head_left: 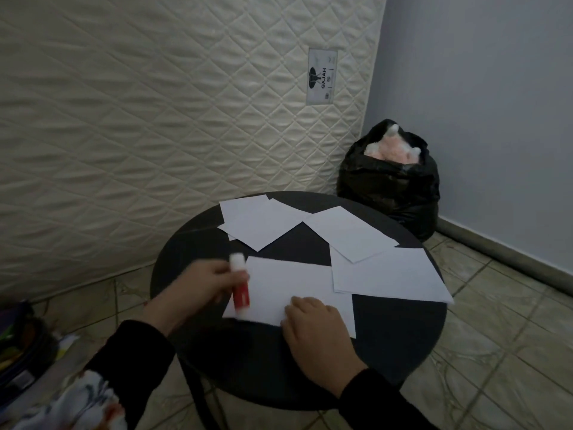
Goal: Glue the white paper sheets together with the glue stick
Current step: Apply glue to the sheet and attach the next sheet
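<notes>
Several white paper sheets lie on a small round black table [254, 367]. The nearest sheet [291, 283] is in front of me. My left hand [198, 283] is shut on a red and white glue stick [239, 287], held tilted with its lower end touching the sheet's left edge. My right hand [316, 324] rests flat on the sheet's near edge and holds it down. Another sheet [384, 274] lies to the right, overlapped by one [347, 234] farther back. Overlapping sheets [257, 218] sit at the table's far left.
A quilted cream mattress [155, 119] leans upright behind the table. In the corner stands a black plastic bag [387, 184] with a pink plush item inside. A blue-grey wall is at the right. Colourful items [18, 346] lie on the tiled floor at left.
</notes>
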